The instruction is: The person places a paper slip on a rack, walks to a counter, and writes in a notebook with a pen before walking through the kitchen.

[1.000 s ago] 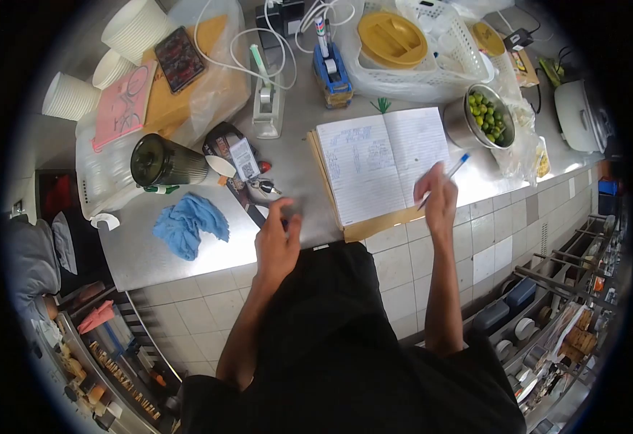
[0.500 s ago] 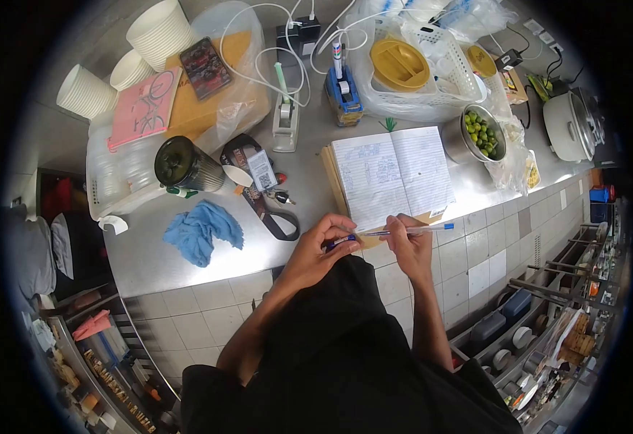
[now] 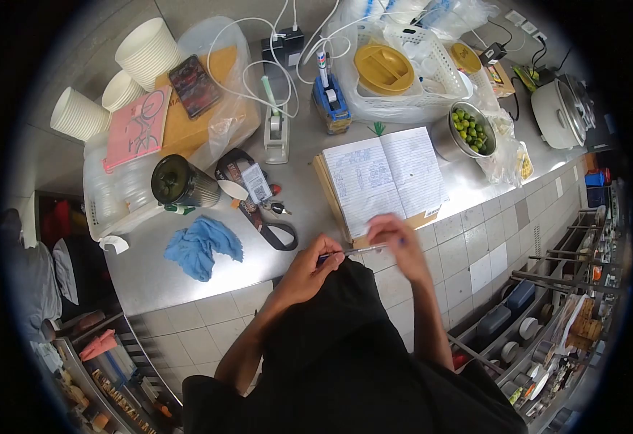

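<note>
My left hand point(image 3: 308, 270) is closed around a small dark blue item, mostly hidden by the fingers, just below the notebook's lower left corner. A thin clear pen point(image 3: 365, 249) runs between both hands, its left end at my left fingertips. My right hand point(image 3: 401, 249), smeared by motion, is closed on the pen's other end, with a bit of blue showing at the fingers. The open lined notebook point(image 3: 381, 177), with blue handwriting, lies on the steel table point(image 3: 258, 264) just beyond both hands.
Left on the table are a blue cloth point(image 3: 200, 246), a lanyard point(image 3: 279, 235) with keys, a dark-lidded cup point(image 3: 179, 181) and a basket. Tape dispensers point(image 3: 276, 137) stand behind. A bowl of green fruits point(image 3: 468, 134) and a white cooker point(image 3: 556, 116) are on the right.
The view has shifted slightly. My right hand has moved up and turned, and the pen's blue end no longer sticks out to the right. The pen now reaches my left fingertips.
</note>
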{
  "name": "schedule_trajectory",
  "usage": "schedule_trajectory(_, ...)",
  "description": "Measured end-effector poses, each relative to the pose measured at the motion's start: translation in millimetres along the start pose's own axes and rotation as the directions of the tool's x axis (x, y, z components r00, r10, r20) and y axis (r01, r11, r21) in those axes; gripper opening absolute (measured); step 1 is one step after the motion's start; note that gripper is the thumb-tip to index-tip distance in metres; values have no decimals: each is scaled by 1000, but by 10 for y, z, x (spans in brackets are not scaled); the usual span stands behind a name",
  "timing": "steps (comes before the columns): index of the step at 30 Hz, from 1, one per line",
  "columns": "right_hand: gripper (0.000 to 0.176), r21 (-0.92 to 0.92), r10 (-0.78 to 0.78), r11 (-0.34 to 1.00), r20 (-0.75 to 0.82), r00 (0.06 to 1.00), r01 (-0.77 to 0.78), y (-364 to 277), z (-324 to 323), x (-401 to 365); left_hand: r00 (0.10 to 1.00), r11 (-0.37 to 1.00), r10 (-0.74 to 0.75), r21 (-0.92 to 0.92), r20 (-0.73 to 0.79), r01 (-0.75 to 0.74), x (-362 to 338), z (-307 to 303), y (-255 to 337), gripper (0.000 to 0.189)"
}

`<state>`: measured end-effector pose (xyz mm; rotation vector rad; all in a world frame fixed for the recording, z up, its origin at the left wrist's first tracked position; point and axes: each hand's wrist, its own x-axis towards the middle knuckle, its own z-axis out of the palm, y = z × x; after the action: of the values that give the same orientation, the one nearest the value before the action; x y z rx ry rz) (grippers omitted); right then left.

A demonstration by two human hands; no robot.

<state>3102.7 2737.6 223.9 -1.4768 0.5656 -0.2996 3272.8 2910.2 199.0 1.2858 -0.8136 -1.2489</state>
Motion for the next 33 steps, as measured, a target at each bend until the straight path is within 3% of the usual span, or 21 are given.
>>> schedule_trajectory(1, 47, 165, -95, 980, -103, 990, 111, 88, -117, 6, 999, 998, -32, 59, 13, 32, -15, -6, -14, 17)
schedule_trajectory(5, 43, 71, -153, 984, -134, 979, 163, -280, -53, 6, 999, 995, 42, 94, 8, -43, 15, 122, -15, 13)
schedule_trajectory(7, 39, -14, -61, 998, 48, 997, 61, -357, 182, -24, 992, 981, 102, 172, -69, -89, 37, 204, 74, 24)
schedule_trajectory(8, 39, -15, -62, 998, 50, 997, 63, -360, 260, -43, 992, 981, 104, 173, -71, -90, 56, 212, 83, 24)
schedule_trajectory(10, 34, -84, 35, 996, -43, 998, -38, -352, 405, -80, 959, 955, 85, 297, -271, -1, 90, 214, 93, 30)
schedule_trajectory(11, 34, -82, 34, 996, -45, 998, -38, -366, 476, -80, 959, 954, 85, 299, -270, -1, 99, 217, 84, 30)
schedule_trajectory(13, 29, -44, 34, 998, -124, 992, -40, -392, 594, -95, 890, 925, 258, 364, -376, -114, 106, 234, 43, 37)
schedule_trajectory(16, 30, -24, 45, 998, -177, 983, -50, -362, 669, -117, 872, 919, 283, 374, -400, -127, 89, 231, 6, 38)
schedule_trajectory(26, 28, -46, 113, 992, -139, 984, -121, -267, 563, -159, 856, 875, 341, 464, -388, -138, 81, 319, 14, 34)
schedule_trajectory(29, 29, 76, 75, 995, -217, 973, -60, -117, 460, -165, 866, 792, 408, 584, -288, -179, 180, 309, 89, 38)
schedule_trajectory(30, 32, 2, -38, 999, -354, 934, 41, -1, 341, -144, 880, 765, 399, 622, -257, -165, 249, 302, 90, 34)
schedule_trajectory(31, 37, -84, -154, 988, -474, 867, 129, 96, 222, -145, 893, 736, 387, 660, -228, -151, 311, 301, 97, 31)
schedule_trajectory(33, 43, -87, -197, 978, -698, 688, 191, 151, 21, -154, 872, 727, 425, 665, -243, -169, 449, 312, 134, 24)
